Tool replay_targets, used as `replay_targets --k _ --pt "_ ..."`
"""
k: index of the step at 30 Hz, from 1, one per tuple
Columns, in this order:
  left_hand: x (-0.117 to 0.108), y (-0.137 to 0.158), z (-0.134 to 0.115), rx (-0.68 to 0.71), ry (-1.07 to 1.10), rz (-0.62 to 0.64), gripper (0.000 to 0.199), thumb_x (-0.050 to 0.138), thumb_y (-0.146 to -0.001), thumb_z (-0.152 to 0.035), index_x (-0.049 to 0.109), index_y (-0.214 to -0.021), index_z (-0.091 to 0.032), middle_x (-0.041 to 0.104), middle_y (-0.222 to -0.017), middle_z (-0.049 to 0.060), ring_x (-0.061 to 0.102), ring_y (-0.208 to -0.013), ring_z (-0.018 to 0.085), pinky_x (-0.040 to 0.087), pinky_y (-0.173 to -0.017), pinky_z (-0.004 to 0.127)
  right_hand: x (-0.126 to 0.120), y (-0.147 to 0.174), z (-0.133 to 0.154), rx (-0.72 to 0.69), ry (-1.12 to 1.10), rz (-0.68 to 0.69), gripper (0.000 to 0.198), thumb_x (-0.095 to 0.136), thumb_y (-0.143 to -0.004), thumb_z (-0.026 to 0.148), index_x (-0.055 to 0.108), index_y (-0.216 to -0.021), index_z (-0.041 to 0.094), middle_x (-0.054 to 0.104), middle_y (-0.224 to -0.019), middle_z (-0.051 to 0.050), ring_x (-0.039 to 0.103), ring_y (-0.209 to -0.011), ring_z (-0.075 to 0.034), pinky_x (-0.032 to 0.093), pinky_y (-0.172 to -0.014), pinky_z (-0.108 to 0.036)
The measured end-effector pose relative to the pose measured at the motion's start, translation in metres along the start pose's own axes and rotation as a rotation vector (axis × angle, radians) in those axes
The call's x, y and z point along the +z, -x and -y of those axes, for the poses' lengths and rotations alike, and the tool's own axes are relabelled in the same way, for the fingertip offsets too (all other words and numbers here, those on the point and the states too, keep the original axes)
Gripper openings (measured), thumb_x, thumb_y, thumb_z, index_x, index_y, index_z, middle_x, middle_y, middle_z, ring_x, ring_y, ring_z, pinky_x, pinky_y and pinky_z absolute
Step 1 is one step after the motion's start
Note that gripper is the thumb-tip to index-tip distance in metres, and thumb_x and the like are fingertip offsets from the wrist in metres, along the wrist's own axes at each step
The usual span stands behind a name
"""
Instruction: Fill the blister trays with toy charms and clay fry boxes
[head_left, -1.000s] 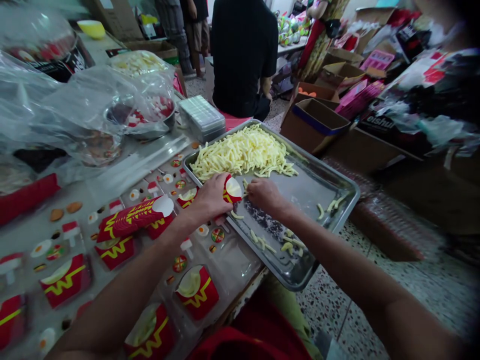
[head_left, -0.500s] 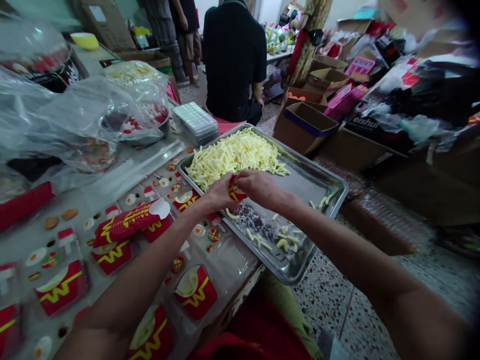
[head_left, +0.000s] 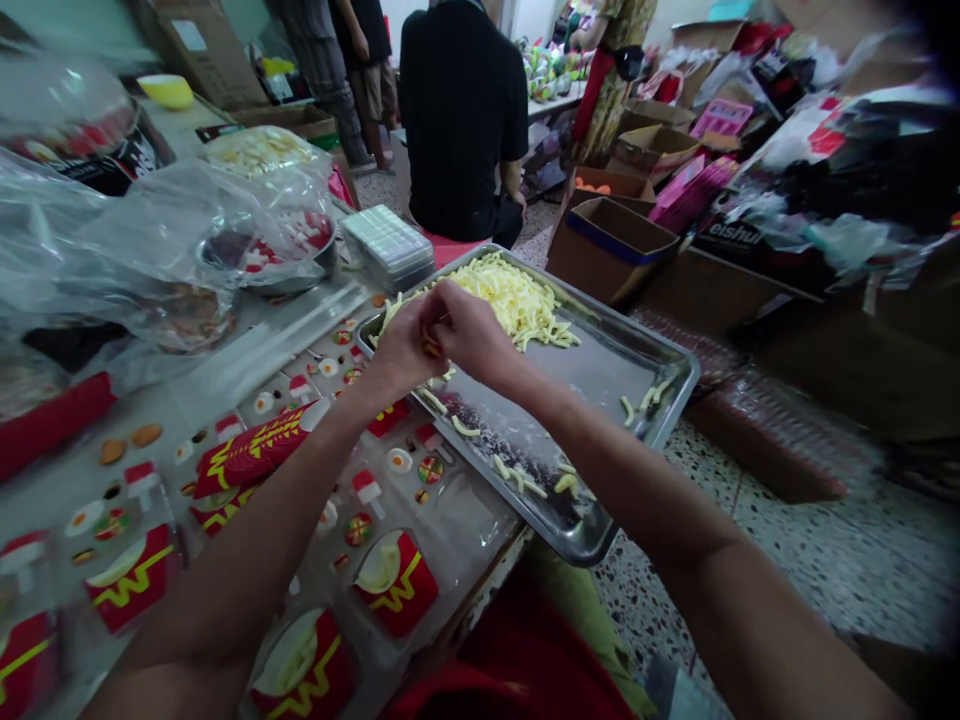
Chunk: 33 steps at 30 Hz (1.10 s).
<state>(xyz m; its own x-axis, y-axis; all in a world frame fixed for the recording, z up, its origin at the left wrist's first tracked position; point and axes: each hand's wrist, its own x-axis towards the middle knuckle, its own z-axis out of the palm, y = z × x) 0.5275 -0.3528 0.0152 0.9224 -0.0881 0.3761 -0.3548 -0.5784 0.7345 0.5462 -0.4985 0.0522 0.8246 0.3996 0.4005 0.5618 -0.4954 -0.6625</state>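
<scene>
My left hand [head_left: 407,347] is curled closed over the near left rim of a metal tray [head_left: 600,385]. Half a second ago a red fry carton showed in it; now the fingers of both hands hide most of what it grips. My right hand [head_left: 478,330] presses against the left one, fingers bent down and closed; whatever they pinch is hidden. Just behind the hands lies a heap of pale yellow toy fries [head_left: 517,295]. A few loose fries [head_left: 517,474] and white powder lie nearer me on the tray. Left of my forearm rests a nested stack of red cartons [head_left: 251,450].
Clear blister packs with filled red cartons [head_left: 396,585] and small toy foods cover the table. Plastic bags and a metal bowl [head_left: 262,265] stand at the left, beside stacked clear boxes [head_left: 386,245]. A seated person [head_left: 465,120] is ahead; cardboard boxes [head_left: 619,240] crowd the right.
Both hands have moved up and left, toward the fry heap's left end, and closed more tightly together. The red carton seen between them before is now largely covered.
</scene>
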Motion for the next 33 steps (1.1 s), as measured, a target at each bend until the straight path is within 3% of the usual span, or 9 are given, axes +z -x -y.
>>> replay_targets --k 2,4,7,10,12,14,19,26,33 --pt "-0.015 0.007 0.014 -0.037 -0.023 -0.017 0.074 0.077 -0.059 -0.015 0.054 -0.128 -0.021 0.066 -0.127 0.007 0.063 -0.114 0.028 0.051 -0.103 0.044 -0.002 0.002 -0.008 -0.022 -0.12 -0.008 0.022 0.056 -0.081 0.007 0.063 -0.099 0.017 0.07 -0.093 -0.001 0.063 -0.084 -0.014 0.048 -0.077 -0.026" --pt "-0.024 0.016 0.025 -0.107 -0.026 -0.034 0.078 0.08 -0.061 -0.019 0.05 -0.133 -0.019 0.066 -0.126 0.008 0.064 -0.113 0.026 0.052 -0.103 0.043 0.001 0.012 -0.024 0.054 -0.133 -0.034 0.014 0.06 -0.086 0.016 0.067 -0.098 0.018 0.072 -0.091 -0.002 0.064 -0.081 -0.015 0.05 -0.076 -0.028" --pt "-0.028 0.023 0.029 -0.136 0.03 -0.074 0.078 0.081 -0.063 -0.021 0.049 -0.134 -0.018 0.066 -0.128 0.009 0.065 -0.114 0.024 0.051 -0.105 0.04 0.021 0.029 -0.052 0.115 0.051 0.101 0.012 0.067 -0.084 0.02 0.074 -0.094 0.018 0.073 -0.088 -0.005 0.065 -0.078 -0.017 0.05 -0.078 -0.031" --pt "-0.03 0.022 0.023 -0.109 0.093 -0.089 0.077 0.081 -0.066 -0.02 0.048 -0.136 -0.016 0.063 -0.131 0.01 0.064 -0.115 0.023 0.052 -0.104 0.037 0.046 0.036 -0.066 -0.023 0.261 0.286 0.017 0.067 -0.083 0.017 0.077 -0.097 0.018 0.075 -0.099 -0.009 0.066 -0.093 -0.021 0.047 -0.09 -0.034" --pt "-0.034 0.023 0.02 -0.091 0.101 -0.076 0.078 0.081 -0.066 -0.021 0.047 -0.136 -0.016 0.063 -0.131 0.011 0.064 -0.115 0.023 0.052 -0.105 0.037 0.057 0.034 -0.067 -0.061 0.335 0.337 0.02 0.066 -0.083 0.017 0.076 -0.1 0.019 0.075 -0.1 -0.009 0.065 -0.097 -0.022 0.046 -0.091 -0.033" --pt "-0.038 0.026 0.021 -0.068 0.111 -0.056 0.079 0.082 -0.066 -0.022 0.047 -0.136 -0.016 0.062 -0.132 0.011 0.064 -0.116 0.023 0.052 -0.106 0.037 0.059 0.032 -0.066 -0.009 0.379 0.349 0.022 0.065 -0.083 0.016 0.076 -0.101 0.02 0.075 -0.1 -0.009 0.065 -0.095 -0.022 0.046 -0.086 -0.031" --pt "-0.041 0.043 0.021 -0.137 0.078 -0.067 0.079 0.083 -0.064 -0.022 0.05 -0.136 -0.017 0.065 -0.129 0.011 0.064 -0.115 0.026 0.052 -0.106 0.042 0.037 0.051 -0.074 0.114 0.347 0.283 0.036 0.066 -0.074 0.014 0.071 -0.109 0.022 0.075 -0.092 -0.004 0.064 -0.081 -0.019 0.043 -0.073 -0.027" --pt "-0.025 0.055 -0.002 -0.1 -0.131 0.096 0.08 0.081 -0.064 -0.022 0.051 -0.138 -0.021 0.066 -0.13 0.009 0.065 -0.117 0.028 0.051 -0.104 0.042 -0.004 0.089 -0.09 0.279 0.194 0.195 0.037 0.07 -0.062 0.014 0.069 -0.099 0.018 0.067 -0.073 0.003 0.057 -0.064 -0.013 0.038 -0.061 -0.024" --pt "-0.023 0.069 -0.009 -0.134 -0.225 0.122 0.082 0.079 -0.061 -0.02 0.05 -0.138 -0.018 0.064 -0.134 0.012 0.063 -0.121 0.03 0.051 -0.104 0.043 -0.03 0.098 -0.084 0.237 -0.103 0.093 0.042 0.065 -0.061 0.018 0.074 -0.102 0.014 0.057 -0.066 0.006 0.048 -0.058 -0.01 0.038 -0.057 -0.024"
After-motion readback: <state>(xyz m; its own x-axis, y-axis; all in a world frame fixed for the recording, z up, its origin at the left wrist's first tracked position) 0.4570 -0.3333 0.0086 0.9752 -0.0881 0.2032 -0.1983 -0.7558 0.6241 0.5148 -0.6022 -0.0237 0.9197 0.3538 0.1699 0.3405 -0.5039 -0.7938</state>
